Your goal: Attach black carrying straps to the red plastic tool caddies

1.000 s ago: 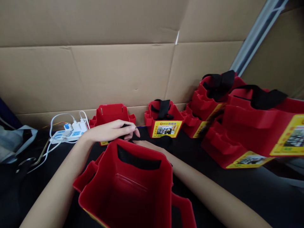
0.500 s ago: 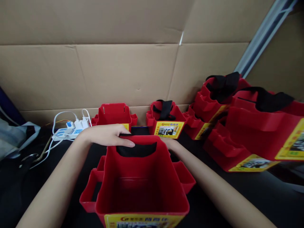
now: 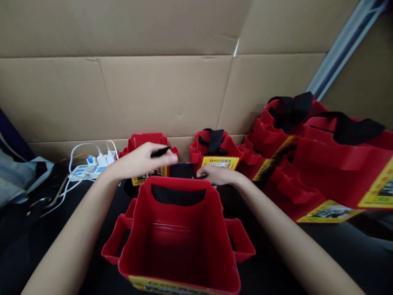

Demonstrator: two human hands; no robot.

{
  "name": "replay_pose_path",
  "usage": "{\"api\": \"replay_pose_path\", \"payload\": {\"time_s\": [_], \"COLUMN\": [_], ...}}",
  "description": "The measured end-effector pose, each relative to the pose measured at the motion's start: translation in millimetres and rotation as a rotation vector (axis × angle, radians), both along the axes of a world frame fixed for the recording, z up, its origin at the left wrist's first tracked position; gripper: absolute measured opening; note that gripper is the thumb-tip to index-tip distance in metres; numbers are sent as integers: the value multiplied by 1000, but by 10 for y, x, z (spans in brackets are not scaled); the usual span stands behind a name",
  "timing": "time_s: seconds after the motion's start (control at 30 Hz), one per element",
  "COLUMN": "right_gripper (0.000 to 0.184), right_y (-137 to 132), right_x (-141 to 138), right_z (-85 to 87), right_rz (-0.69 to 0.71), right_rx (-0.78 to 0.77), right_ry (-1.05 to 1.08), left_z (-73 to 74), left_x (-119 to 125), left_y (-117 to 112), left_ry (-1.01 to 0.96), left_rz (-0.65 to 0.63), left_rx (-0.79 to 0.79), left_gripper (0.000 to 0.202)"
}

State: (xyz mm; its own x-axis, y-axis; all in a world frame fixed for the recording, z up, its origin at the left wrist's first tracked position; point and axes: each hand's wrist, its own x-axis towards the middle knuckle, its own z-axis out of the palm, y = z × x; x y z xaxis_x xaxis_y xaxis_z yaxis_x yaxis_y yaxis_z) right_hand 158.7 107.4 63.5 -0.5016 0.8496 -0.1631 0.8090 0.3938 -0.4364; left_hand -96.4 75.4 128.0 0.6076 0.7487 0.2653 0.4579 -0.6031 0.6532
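In front of me, a red box [image 3: 181, 235] on the black table [image 3: 270, 262].
Past it, my left hand [image 3: 143, 159] pinches a black strap [image 3: 160, 152]; I can't tell if my right hand [image 3: 218, 175] holds anything.

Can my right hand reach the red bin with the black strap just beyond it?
Likely yes: your right hand is just in front of that red bin, overlapping its yellow label in view, and nothing visible blocks the way. That hand seems to pinch something dark, which may need releasing first.
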Motion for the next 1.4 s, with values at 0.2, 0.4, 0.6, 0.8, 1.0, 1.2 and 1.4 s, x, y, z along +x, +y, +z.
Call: {"api": "replay_pose_path", "payload": {"time_s": [0.2,0.4,0.6,0.8,1.0,1.2,1.4], "right_gripper": [26,41,38,35,39,45,42], "right_y": [-46,-185,-125,-55,-88,-162,-186], "right_x": [-264,-573,-567,-550,-552,-576,-566], "right_z": [329,253,141,43,64,118,106], "right_rz": [-9,-56,-76,-65,-39,-39,-19], "right_rx": [-21,17,220,424,446,481,586], "right_ry": [743,951,909,760,680,637,552], "left_z": [-195,-250,-244,-428,-518,-448,-462], "left_x": [79,165,171,271,302,324,319], "left_y": [271,293,258,394,468,382,401], "left_ry": [-470,-517,-367,-495,-605,-559,-506], "left_rz": [211,202,161,225,115,214,194], "left_rx": [-358,-315,-283,-476,-568,-186,-24], "left_gripper": [40,16,14,13,18,6,4]}}
